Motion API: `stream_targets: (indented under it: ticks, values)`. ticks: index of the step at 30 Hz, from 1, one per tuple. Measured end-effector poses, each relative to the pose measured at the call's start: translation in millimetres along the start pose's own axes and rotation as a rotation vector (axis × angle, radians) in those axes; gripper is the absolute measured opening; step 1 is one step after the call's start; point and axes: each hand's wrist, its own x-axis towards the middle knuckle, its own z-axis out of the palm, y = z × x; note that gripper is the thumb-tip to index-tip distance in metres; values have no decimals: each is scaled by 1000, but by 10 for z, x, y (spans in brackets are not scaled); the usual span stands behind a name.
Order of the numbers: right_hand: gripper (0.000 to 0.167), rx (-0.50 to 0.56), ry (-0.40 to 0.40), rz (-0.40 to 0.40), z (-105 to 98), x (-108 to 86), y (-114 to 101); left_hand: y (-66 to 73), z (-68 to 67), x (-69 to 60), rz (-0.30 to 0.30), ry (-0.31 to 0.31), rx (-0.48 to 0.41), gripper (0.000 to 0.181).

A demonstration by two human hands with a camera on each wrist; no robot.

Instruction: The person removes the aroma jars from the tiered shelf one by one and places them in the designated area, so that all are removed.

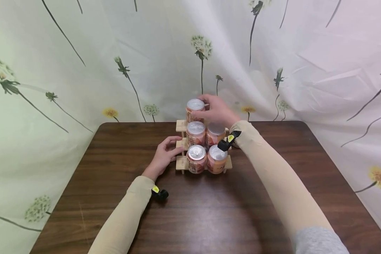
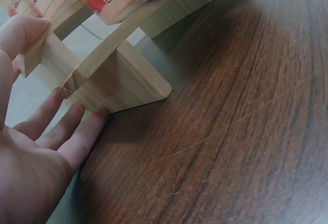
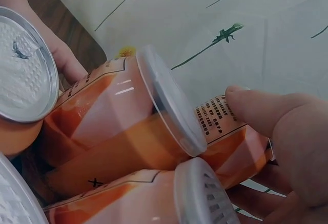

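A stepped wooden rack stands on the table, with orange-and-pink cans on its steps. My right hand grips a can at the top step, thumb in front and fingers behind. In the right wrist view, the thumb lies against that can's printed side; its base is hidden. Two cans stand on the middle step, a left one and a right one. The bottom step bears a left can and a right can. My left hand holds the rack's left side, its thumb over a step's end.
The dark wood-grain table extends to both sides and in front of the rack. Behind it hangs a pale curtain printed with dandelions. The right forearm passes over the table right of the rack.
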Motion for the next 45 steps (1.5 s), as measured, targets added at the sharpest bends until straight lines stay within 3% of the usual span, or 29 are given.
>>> stream_targets:
  ticks: [10,17,23,31,45]
  values:
    - [60,53,49,8,-52,-15,73,-7,5,-9,27,5,-24,43]
    - [59,21,121,-12,-219,-61,42,-5,7,-19,28,3,-43,44]
    - [57,68,201,-11,-377,-131,24,8,5,-21,31,6,-42,44]
    - [55,140,289,-20,-533,-238,196,-5,-2,-15,30,-1,-39,44]
    - [55,54,350,28,-778,-606,493,-33,7,-21,31,-9,-30,44]
